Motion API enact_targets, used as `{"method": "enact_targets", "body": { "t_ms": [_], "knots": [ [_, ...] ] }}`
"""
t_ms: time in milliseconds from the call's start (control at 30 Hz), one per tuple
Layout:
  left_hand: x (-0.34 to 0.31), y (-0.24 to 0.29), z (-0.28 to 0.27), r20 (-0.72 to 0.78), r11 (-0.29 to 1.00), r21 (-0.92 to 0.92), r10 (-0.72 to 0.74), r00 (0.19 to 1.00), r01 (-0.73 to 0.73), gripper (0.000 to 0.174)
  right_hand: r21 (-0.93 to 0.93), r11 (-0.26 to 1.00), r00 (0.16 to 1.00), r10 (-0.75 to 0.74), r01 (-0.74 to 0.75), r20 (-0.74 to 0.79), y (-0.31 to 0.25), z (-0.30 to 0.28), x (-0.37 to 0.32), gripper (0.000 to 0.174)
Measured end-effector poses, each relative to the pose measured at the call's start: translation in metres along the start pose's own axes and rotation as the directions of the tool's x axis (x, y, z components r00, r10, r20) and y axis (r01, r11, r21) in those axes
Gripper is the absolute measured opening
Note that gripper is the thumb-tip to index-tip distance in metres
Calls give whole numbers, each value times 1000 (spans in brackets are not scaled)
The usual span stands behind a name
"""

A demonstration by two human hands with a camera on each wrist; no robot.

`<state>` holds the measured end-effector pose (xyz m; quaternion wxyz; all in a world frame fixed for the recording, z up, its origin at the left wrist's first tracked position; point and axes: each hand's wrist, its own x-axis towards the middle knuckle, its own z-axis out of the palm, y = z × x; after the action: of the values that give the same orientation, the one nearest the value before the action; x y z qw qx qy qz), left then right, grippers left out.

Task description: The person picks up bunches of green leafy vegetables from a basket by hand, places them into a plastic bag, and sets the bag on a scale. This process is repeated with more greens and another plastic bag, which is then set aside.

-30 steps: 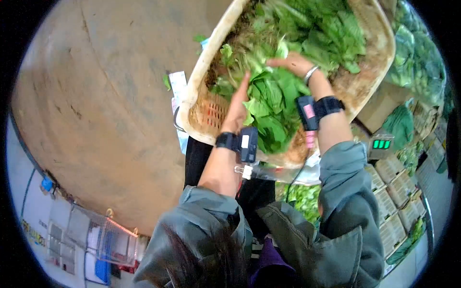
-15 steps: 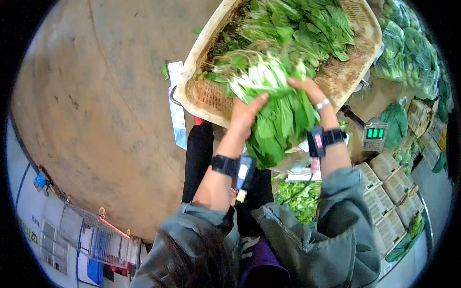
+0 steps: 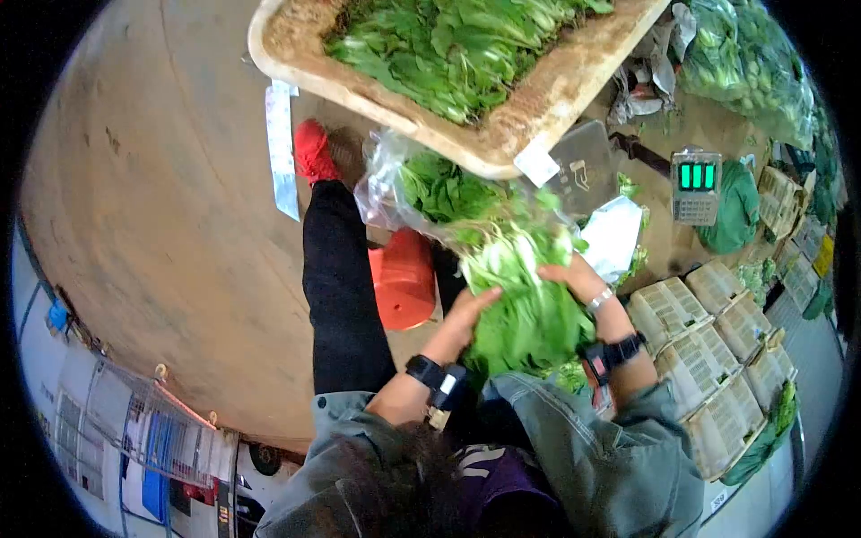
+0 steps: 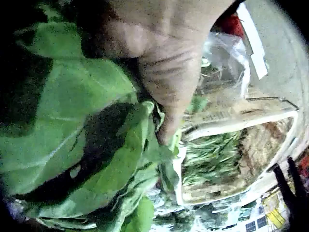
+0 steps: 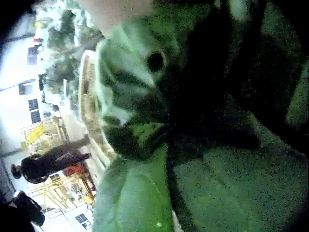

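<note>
Both hands hold a thick bunch of leafy greens [image 3: 529,327] in front of the lap, its pale stems and thin roots facing away from the body. My left hand [image 3: 466,321] grips the bunch from the left, thumb over the stems. On the right side my right hand [image 3: 577,280] grips it likewise, below a bracelet. Broad leaves [image 4: 63,116] fill much of the left wrist view beside the thumb. In the right wrist view, dark leaves [image 5: 135,188] cover most of the hand. Just beyond the bunch lies a clear plastic bag [image 3: 381,193] with greens inside.
A dirty cream plastic basket [image 3: 547,94] of greens stands ahead. An orange-red stool [image 3: 404,282] is between the legs. To the right are a scale display [image 3: 697,179], stacked pale crates [image 3: 708,359] and bagged vegetables [image 3: 749,67]. In the right wrist view a person [image 5: 38,166] stands in the background.
Both hands have lifted the bunch out of the basket and drawn it back toward the lap. The basket now sits higher in the head view, and the plastic bag and stool have come into sight.
</note>
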<state>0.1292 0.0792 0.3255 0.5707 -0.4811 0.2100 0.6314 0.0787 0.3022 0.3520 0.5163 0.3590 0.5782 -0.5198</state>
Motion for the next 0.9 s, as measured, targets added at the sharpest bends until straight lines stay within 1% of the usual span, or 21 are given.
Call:
{"method": "enact_targets", "body": {
  "t_ms": [33, 67, 100, 133, 167, 200, 267, 300, 333, 400, 467, 500, 533, 600, 633, 667, 733, 767, 800, 867, 900],
  "knots": [
    [1, 8, -11, -4, 998, -57, 31, 1000, -31, 54, 27, 998, 998, -52, 52, 18, -9, 15, 13, 54],
    [3, 21, -19, -10, 992, -114, 61, 998, -62, 54, -20, 994, 995, -103, 104, 12, -11, 23, 31, 59],
    [15, 34, -36, -40, 994, -59, 89, 995, -91, 53, -187, 970, 977, 122, -155, -177, 7, 30, 61, 68],
    [24, 51, -47, -69, 993, 1, 116, 991, -116, 53, -99, 994, 976, 72, -53, 206, 5, 25, 91, 76],
    [18, 79, -34, -157, 973, 145, 200, 967, -178, 53, 175, 977, 969, 80, -123, 235, 1, 28, 97, 73],
    [24, 102, -27, -228, 934, 280, 289, 930, -222, 53, 424, 884, 961, 89, -198, 264, 3, 29, 108, 70],
    [61, 138, -44, -185, 932, 251, 310, 932, -261, 51, 717, 696, 948, -248, 31, 200, 58, 22, 166, 62],
    [71, 161, -41, -241, 933, 295, 284, 928, -209, 50, 376, 899, 937, -306, 226, 168, 127, -3, 229, 59],
    [73, 176, -39, -302, 929, 340, 253, 919, -144, 49, 365, 911, 957, -256, 192, 136, 97, -4, 218, 60],
    [92, 184, -69, -132, 968, -10, 247, 960, -251, 40, 284, 939, 968, -230, 194, 98, 44, 12, 223, 61],
    [100, 168, -97, -258, 852, -70, 487, 834, -519, 40, 153, 957, 962, -261, 246, 81, 7, 35, 245, 62],
    [103, 160, -112, -273, 797, -87, 557, 784, -597, 47, 86, 958, 957, -280, 273, 76, -7, 48, 259, 62],
    [98, 148, -122, -219, 728, -130, 641, 736, -673, 50, 24, 957, 954, -291, 290, 73, -18, 58, 271, 63],
    [124, 129, -168, -251, 679, -195, 663, 705, -708, 47, -51, 950, 950, -303, 307, 76, -28, 73, 292, 64],
    [134, 128, -174, -266, 672, -185, 668, 695, -717, 47, -88, 945, 948, -309, 315, 78, -33, 75, 297, 64],
    [141, 129, -169, -316, 692, -173, 635, 705, -701, 46, -119, 941, 948, -308, 317, 85, -36, 74, 300, 65],
    [156, 140, -164, -323, 766, -145, 562, 762, -626, 44, -179, 934, 950, -299, 311, 90, -36, 69, 307, 66],
    [176, 143, -176, -166, 759, -324, 541, 824, -564, 50, -210, 929, 952, -292, 305, 92, -37, 67, 307, 66],
    [179, 147, -165, -213, 720, -199, 630, 747, -665, 46, -248, 919, 952, -290, 305, 96, -37, 64, 312, 67],
    [183, 150, -171, -244, 738, -26, 649, 720, -674, 53, -342, 889, 953, -286, 304, 103, -43, 65, 320, 68],
    [184, 147, -176, -285, 769, 32, 619, 732, -638, 56, -400, 865, 953, -282, 302, 110, -49, 64, 329, 68]
  ]
}}
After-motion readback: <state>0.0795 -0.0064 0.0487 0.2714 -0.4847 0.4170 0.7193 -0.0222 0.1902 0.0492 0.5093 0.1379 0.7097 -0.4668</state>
